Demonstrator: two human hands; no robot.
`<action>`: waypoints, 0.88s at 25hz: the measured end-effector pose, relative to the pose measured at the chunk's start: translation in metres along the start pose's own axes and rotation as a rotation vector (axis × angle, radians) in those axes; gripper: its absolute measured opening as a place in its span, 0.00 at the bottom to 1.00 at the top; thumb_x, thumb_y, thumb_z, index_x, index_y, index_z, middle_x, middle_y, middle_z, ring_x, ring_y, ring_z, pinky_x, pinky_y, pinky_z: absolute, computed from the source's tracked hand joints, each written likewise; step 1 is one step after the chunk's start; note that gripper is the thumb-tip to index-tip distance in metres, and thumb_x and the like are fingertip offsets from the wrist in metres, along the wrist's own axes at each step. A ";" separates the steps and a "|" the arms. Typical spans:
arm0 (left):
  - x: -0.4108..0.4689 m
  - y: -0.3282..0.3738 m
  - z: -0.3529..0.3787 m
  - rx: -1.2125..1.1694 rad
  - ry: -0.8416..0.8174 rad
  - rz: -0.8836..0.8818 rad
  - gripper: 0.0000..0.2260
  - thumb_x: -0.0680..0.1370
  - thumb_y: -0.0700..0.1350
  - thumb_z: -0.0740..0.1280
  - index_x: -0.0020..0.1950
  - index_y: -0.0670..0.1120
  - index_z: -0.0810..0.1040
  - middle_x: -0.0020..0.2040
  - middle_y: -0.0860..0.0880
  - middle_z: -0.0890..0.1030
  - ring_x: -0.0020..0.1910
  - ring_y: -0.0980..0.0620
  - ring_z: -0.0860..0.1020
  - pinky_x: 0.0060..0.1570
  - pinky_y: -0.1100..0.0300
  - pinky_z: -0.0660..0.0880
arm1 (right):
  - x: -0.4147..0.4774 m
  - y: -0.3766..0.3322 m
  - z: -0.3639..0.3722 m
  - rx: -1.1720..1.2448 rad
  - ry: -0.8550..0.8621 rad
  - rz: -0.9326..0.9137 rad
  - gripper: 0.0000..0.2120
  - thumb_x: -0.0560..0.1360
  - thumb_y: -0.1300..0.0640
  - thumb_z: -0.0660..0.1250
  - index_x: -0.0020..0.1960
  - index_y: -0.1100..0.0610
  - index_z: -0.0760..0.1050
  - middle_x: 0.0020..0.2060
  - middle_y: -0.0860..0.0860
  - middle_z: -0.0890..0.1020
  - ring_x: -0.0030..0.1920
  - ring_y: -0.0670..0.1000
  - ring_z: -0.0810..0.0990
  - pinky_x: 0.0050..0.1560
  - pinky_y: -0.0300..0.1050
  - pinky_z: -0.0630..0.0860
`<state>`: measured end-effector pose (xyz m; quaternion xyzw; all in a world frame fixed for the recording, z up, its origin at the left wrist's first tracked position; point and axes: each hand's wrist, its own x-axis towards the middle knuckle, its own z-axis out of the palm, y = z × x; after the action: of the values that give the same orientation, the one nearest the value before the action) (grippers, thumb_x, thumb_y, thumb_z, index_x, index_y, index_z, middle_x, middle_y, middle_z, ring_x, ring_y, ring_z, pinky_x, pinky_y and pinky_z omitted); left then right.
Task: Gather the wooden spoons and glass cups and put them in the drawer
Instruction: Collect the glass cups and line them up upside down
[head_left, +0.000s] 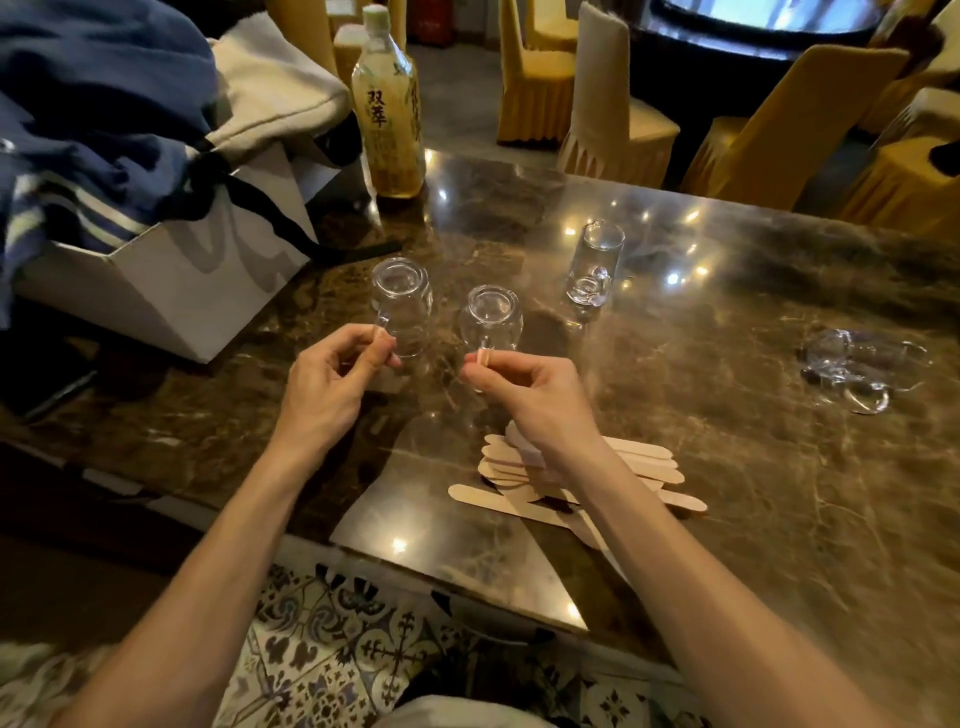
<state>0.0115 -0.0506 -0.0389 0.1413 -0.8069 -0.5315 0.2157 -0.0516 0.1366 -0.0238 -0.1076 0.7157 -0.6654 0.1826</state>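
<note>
My left hand (332, 371) pinches the handle of a small glass cup (402, 301) held bottom-up above the marble table. Beside it, my right hand (524, 387) pinches the handle of a second glass cup (491, 317), also tipped over. A third glass cup (595, 262) stands upright farther back. Two more glass cups (862, 364) lie on their sides at the right. A pile of flat wooden spoons (639, 473) lies on the table under my right forearm, which partly hides it. No drawer shows.
A white paper bag (176, 280) with blue and cream clothes stands at the left. A tea bottle (387, 109) stands behind the cups. The marble table's near edge (457, 577) runs below the spoons. Yellow-covered chairs (779, 124) stand beyond the table.
</note>
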 end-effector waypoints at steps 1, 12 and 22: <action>0.000 -0.004 -0.001 0.012 -0.004 0.000 0.06 0.77 0.52 0.65 0.48 0.54 0.80 0.39 0.53 0.83 0.43 0.59 0.81 0.48 0.63 0.77 | 0.001 0.001 0.005 -0.023 -0.001 0.014 0.06 0.71 0.57 0.72 0.48 0.55 0.84 0.40 0.48 0.86 0.41 0.41 0.81 0.45 0.36 0.77; -0.001 -0.021 0.008 -0.060 -0.119 -0.022 0.06 0.77 0.51 0.63 0.45 0.57 0.79 0.39 0.54 0.81 0.38 0.65 0.78 0.41 0.73 0.73 | 0.003 0.007 0.014 -0.215 0.102 0.015 0.07 0.72 0.53 0.72 0.48 0.53 0.84 0.39 0.48 0.85 0.43 0.46 0.82 0.43 0.40 0.78; -0.001 -0.026 0.009 -0.033 -0.153 0.005 0.05 0.77 0.51 0.63 0.45 0.60 0.78 0.37 0.62 0.82 0.38 0.66 0.78 0.40 0.75 0.72 | 0.006 0.011 0.016 -0.284 0.093 -0.020 0.08 0.72 0.53 0.71 0.50 0.54 0.83 0.37 0.44 0.83 0.42 0.42 0.80 0.45 0.39 0.77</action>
<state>0.0080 -0.0531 -0.0658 0.0947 -0.8124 -0.5536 0.1568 -0.0498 0.1210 -0.0365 -0.1084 0.8094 -0.5634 0.1256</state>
